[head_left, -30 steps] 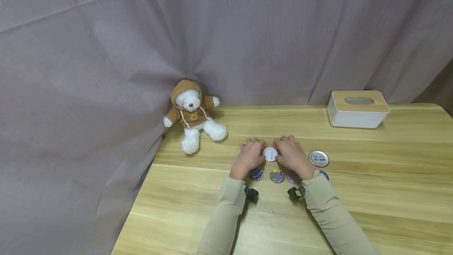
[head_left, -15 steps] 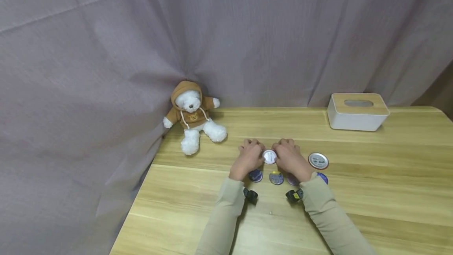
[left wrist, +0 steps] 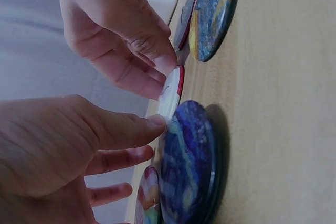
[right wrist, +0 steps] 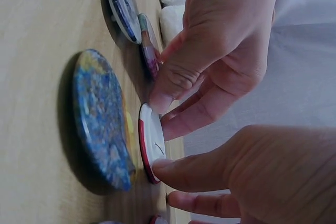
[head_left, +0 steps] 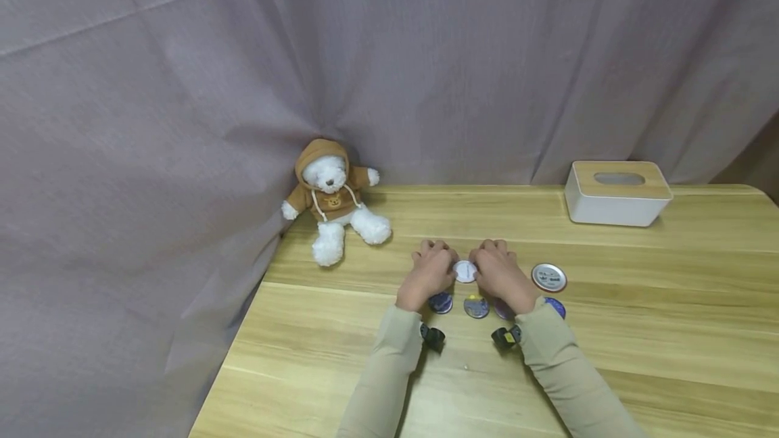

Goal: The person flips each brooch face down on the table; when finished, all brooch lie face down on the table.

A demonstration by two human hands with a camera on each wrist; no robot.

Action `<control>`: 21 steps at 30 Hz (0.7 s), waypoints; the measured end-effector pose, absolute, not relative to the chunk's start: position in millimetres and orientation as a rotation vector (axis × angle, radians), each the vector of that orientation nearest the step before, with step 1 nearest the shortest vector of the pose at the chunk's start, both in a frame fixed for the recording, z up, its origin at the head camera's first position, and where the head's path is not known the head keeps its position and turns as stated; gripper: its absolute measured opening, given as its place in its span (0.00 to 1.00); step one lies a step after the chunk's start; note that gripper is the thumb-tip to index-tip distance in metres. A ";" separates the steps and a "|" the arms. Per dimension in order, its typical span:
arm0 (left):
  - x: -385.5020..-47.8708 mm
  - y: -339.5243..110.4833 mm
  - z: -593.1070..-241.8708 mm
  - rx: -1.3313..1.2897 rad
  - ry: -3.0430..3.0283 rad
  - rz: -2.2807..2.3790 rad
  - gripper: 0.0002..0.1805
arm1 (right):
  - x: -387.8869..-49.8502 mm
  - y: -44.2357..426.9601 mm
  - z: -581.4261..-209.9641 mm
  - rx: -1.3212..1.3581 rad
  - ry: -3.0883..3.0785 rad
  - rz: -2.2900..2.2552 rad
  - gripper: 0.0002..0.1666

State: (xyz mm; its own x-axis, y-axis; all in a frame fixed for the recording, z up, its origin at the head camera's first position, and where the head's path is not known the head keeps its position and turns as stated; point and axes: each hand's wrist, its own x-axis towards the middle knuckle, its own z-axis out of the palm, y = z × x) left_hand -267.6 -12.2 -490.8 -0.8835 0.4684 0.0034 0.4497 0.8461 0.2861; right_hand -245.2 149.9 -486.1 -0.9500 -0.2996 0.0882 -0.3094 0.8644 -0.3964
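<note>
Grey-mauve curtain fabric (head_left: 426, 73) hangs in soft folds behind a pale wood-grain bench (head_left: 681, 316). At the bench's far left edge sits a white plush bear in a brown hooded top (head_left: 333, 201); at the far right stands a white tissue box with a light wooden lid (head_left: 617, 205).

Nearer the person, 2 hands meet at a small round badge with a white back and red rim (head_left: 465, 272), its pin side facing up. The left hand (head_left: 429, 272) pinches its left edge, thumb at the rim and the other fingers partly bent; the right hand (head_left: 500, 274) pinches the opposite edge in the same way. Whether the badge touches the bench cannot be told.

Just on the person's side of it lie a dark blue swirl-patterned round badge (head_left: 441, 302), near the left wrist, and a speckled blue badge with a yellow patch (head_left: 477, 306). Under the right wrist shows part of a purple round badge (head_left: 502, 309), and beside the right sleeve a bright blue round badge (head_left: 555, 307). To the right of the right hand lies a larger silver disc with dark print (head_left: 549, 276).
</note>
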 end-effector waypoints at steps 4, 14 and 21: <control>-267.5 -11.5 -490.6 0.732 2.954 0.436 0.08 | -247.0 150.2 -486.8 0.493 -3.018 0.639 0.09; -267.3 -18.8 -490.1 0.719 2.942 0.445 0.12 | -247.0 149.2 -487.8 0.505 -3.038 0.623 0.03; -273.5 -30.4 -484.3 0.665 2.945 0.539 0.13 | -245.3 143.4 -483.8 0.511 -2.969 0.639 0.12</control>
